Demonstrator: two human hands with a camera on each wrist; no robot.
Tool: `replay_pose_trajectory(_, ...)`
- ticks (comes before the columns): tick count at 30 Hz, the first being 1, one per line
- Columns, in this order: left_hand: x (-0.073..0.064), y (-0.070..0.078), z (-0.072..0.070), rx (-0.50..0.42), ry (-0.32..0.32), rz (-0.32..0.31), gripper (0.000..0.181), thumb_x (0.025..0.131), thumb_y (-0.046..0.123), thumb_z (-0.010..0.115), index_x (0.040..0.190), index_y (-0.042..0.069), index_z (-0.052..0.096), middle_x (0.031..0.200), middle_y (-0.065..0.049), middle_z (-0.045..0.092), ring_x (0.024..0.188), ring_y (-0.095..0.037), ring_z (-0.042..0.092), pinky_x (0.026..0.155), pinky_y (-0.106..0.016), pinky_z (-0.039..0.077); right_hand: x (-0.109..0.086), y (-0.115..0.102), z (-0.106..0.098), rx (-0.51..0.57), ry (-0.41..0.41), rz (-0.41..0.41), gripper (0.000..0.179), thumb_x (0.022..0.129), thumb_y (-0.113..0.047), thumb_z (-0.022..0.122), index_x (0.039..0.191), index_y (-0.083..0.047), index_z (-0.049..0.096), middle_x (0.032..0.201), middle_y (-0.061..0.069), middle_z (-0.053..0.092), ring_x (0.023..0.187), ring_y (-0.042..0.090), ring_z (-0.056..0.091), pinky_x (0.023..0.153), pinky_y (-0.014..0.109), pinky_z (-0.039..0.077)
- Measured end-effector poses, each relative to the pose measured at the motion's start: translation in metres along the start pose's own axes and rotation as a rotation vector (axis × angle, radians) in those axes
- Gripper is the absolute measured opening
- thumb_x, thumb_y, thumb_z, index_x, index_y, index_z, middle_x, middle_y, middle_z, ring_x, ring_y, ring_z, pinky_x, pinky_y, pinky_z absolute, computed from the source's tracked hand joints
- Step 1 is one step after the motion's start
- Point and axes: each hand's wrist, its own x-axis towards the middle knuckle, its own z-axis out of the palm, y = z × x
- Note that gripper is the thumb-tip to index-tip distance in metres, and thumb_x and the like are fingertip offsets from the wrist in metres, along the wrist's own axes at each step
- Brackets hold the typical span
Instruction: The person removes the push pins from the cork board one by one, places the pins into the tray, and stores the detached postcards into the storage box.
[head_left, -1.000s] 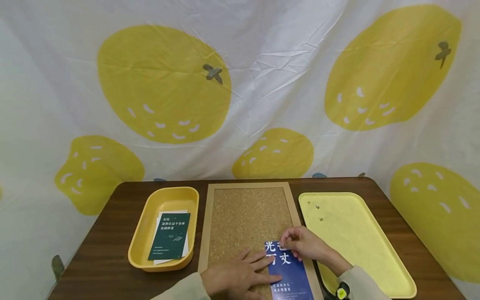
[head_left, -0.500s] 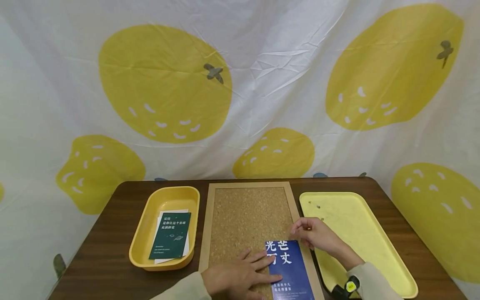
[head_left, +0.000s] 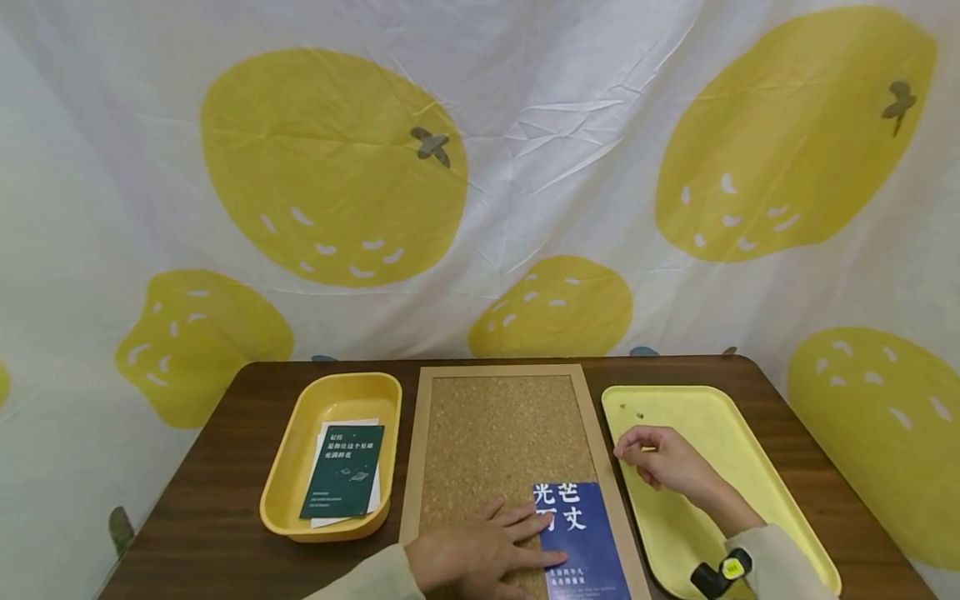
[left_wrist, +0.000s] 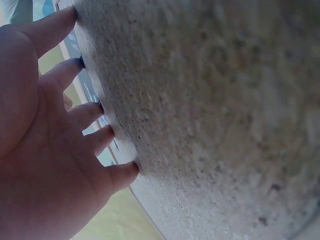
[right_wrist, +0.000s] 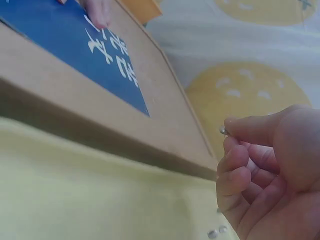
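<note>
A blue card (head_left: 588, 546) with white lettering lies on the lower right of the framed cork board (head_left: 502, 433). My left hand (head_left: 483, 550) is spread on the board, some fingers reaching onto the card's left side. In the left wrist view, the fingertips (left_wrist: 127, 171) press against the cork. Over the left edge of the yellow tray (head_left: 720, 492) is my right hand (head_left: 667, 462). Its thumb and forefinger pinch a small silver thumbtack (right_wrist: 223, 130), seen in the right wrist view. Small metal tacks (right_wrist: 213, 234) lie on the tray below that hand.
An orange-yellow basin (head_left: 281, 492) stands left of the board, holding a dark green card (head_left: 341, 479) over white ones. All of this is on a brown wooden table (head_left: 210, 508). Behind it hangs a white cloth (head_left: 525, 208) with yellow fruit prints.
My right hand has moved right, from the blue card's top right corner to over the tray's left edge. The card's upper right lettering is uncovered. My left hand stays put.
</note>
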Motion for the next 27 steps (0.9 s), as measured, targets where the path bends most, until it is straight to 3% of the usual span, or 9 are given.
replay_pose_trajectory(8,-0.001,0.0,0.0,0.003,0.008,0.005,0.061,0.099,0.058,0.044,0.153,0.052,0.018,0.166,0.014,0.009,0.153,-0.01,0.006,0.123,-0.045,0.014,-0.005,0.008,-0.015,-0.002,0.035,0.002,0.021,0.098,-0.01,0.06,0.106,0.009,0.062,0.08,0.011,0.06,0.05,0.008,0.043,0.044,0.024,0.04)
replay_pose_trajectory(14,-0.002,0.0,0.001,0.028,0.026,0.012,0.06,0.099,0.058,0.043,0.153,0.052,0.017,0.166,0.013,0.009,0.153,-0.011,0.006,0.123,-0.045,0.016,-0.007,0.013,-0.021,-0.014,0.04,-0.005,0.022,0.097,-0.011,0.062,0.104,0.01,0.061,0.074,0.009,0.057,0.048,0.007,0.042,0.043,0.024,0.039)
replay_pose_trajectory(20,0.0,0.0,0.001,0.011,0.002,0.002,0.06,0.099,0.058,0.043,0.153,0.054,0.016,0.166,0.015,0.009,0.153,-0.01,0.005,0.123,-0.045,0.014,-0.008,0.019,-0.025,-0.026,0.056,0.015,0.021,0.097,-0.011,0.061,0.103,0.008,0.063,0.072,0.012,0.057,0.047,0.008,0.042,0.042,0.025,0.039)
replay_pose_trajectory(27,0.002,-0.001,0.002,0.006,-0.01,-0.004,0.061,0.099,0.058,0.044,0.153,0.054,0.016,0.166,0.016,0.008,0.153,-0.01,0.004,0.123,-0.046,0.013,-0.008,0.027,-0.03,-0.023,0.075,0.033,0.021,0.097,-0.011,0.061,0.104,0.009,0.063,0.082,0.015,0.062,0.05,0.008,0.043,0.043,0.024,0.039)
